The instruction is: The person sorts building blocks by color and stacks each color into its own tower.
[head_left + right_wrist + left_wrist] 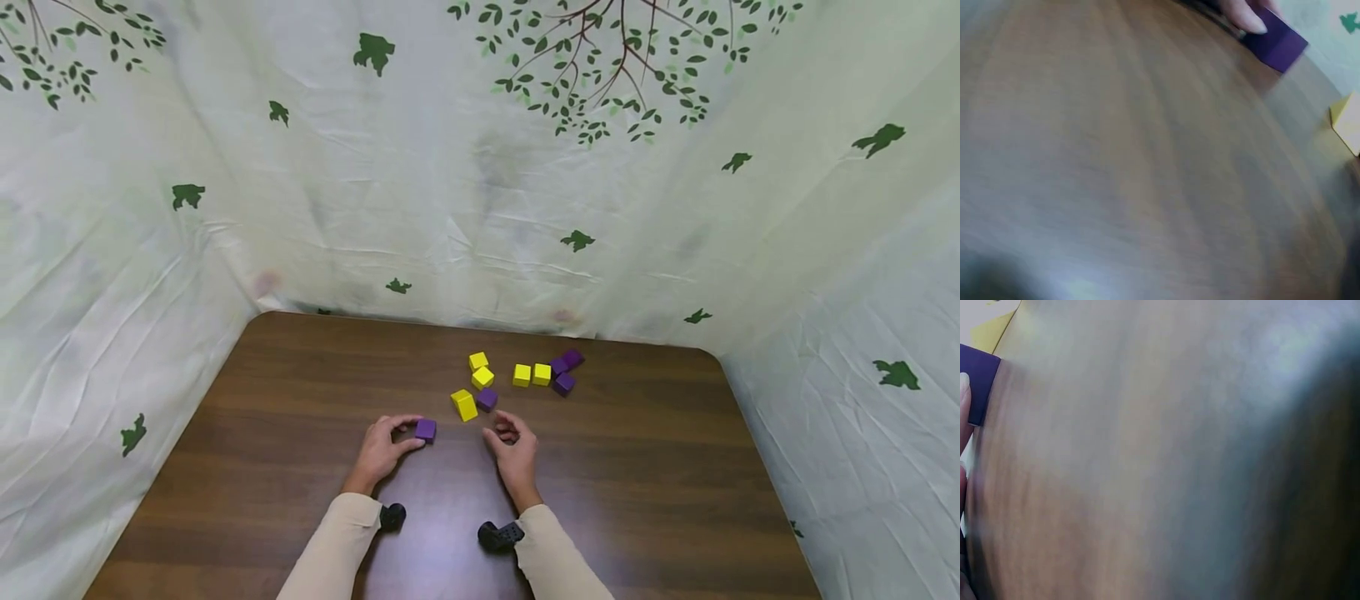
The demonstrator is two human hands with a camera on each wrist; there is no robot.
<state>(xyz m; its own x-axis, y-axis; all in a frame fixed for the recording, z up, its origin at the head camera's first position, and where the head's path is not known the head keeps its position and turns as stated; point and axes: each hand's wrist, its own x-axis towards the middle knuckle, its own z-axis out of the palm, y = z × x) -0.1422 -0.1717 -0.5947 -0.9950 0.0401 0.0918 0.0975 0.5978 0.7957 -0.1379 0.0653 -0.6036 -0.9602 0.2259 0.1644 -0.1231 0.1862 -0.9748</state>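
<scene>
A purple cube (pixel 425 430) is pinched between the thumb and fingers of my left hand (pixel 381 450), left of the table's middle. That same purple cube (pixel 979 381) shows at the left edge of the left wrist view, with a fingertip on its face. My right hand (pixel 516 454) is to the right with its fingers loosely bent and nothing between them. Just beyond its fingertips lies another purple cube (pixel 487 399), close beside a yellow block (pixel 464 405). In the right wrist view, the left hand's fingers (pixel 1244 15) grip the purple cube.
Two yellow cubes, one of them nearer (pixel 482 377), lie behind the middle. Farther right, two more yellow cubes (pixel 522 375) sit by a cluster of purple cubes (pixel 563 383). A brown wooden table (pixel 637 475) meets a leaf-printed cloth (pixel 450 208) around its back and sides.
</scene>
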